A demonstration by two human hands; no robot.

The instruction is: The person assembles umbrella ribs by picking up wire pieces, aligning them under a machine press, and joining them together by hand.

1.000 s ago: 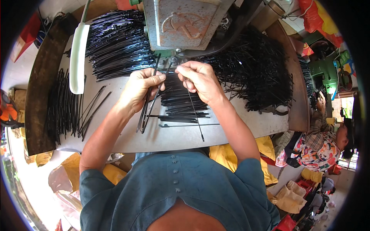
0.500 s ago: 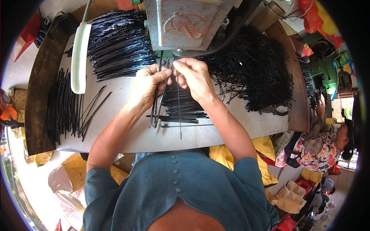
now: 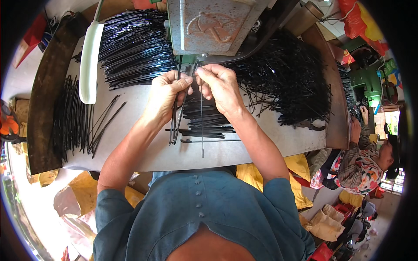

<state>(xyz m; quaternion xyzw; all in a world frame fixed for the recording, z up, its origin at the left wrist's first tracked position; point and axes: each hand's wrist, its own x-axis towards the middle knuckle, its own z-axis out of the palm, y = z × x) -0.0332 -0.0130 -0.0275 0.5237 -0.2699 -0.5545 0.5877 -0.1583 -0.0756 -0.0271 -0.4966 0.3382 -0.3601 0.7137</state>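
Beneath the front of a grey metal press (image 3: 209, 43) with a raised umbrella emblem, my two hands meet almost touching. My left hand (image 3: 167, 93) is closed on a folded black umbrella rib (image 3: 175, 122), whose dark strips slant down toward me past the fingers. My right hand (image 3: 220, 87) pinches the top of a thin metal rod (image 3: 202, 126), which hangs straight down over the table. The fingertips sit just under the machine's working point, and the small joint between them is too hidden to make out. Below lies a small pile of black strips (image 3: 204, 115).
On the metal table (image 3: 130, 148) lie a big stack of black ribs (image 3: 135, 52) at back left, a tangled heap (image 3: 283, 82) at right and a row (image 3: 72, 122) at left. A pale green lever (image 3: 90, 65) hangs at left. A co-worker (image 3: 361, 169) sits far right.
Both my hands stay nearly in place; the ribs and hanging rod shift very slightly. The co-worker's arms at far right have moved, with a raised hand now showing.
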